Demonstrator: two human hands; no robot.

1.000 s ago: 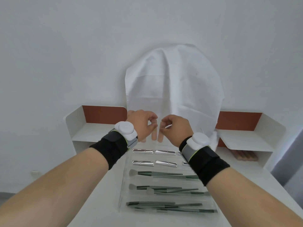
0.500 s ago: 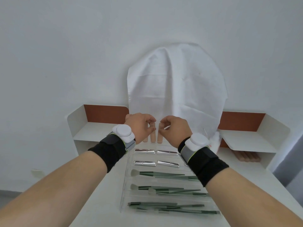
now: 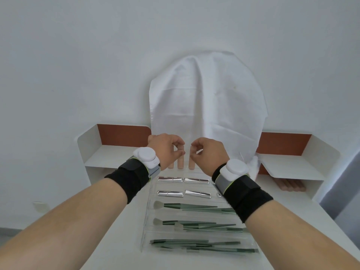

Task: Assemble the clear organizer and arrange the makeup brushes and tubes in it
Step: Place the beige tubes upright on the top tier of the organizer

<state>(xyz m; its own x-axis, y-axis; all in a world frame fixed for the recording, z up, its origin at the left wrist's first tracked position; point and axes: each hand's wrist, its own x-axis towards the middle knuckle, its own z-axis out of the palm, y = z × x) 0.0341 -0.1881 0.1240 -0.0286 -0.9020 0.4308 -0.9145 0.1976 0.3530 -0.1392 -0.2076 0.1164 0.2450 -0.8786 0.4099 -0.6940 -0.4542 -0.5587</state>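
Observation:
A clear organizer (image 3: 148, 209) lies on the white table, running away from me. Its near compartments hold green makeup brushes (image 3: 194, 225). Further back lie silver tubes (image 3: 184, 192) in two rows. At the far end are three peach tubes (image 3: 180, 163), side by side. My left hand (image 3: 165, 149) hovers over that end, thumb and forefinger pinched at the top of the middle peach tube. My right hand (image 3: 209, 154) mirrors it, pinched at the top of the right peach tube (image 3: 191, 163). Both wrists carry black bands with white pucks.
A white cloth (image 3: 206, 106) hangs on the wall behind the table. White shelves with rust-coloured backs stand at the left (image 3: 109, 152) and the right (image 3: 288, 164). More peach tubes (image 3: 290, 185) lie under the right shelf. The table's right edge drops off beyond the organizer.
Both hands stay at the peach tubes, fingers shifting only slightly. The view has tilted a little.

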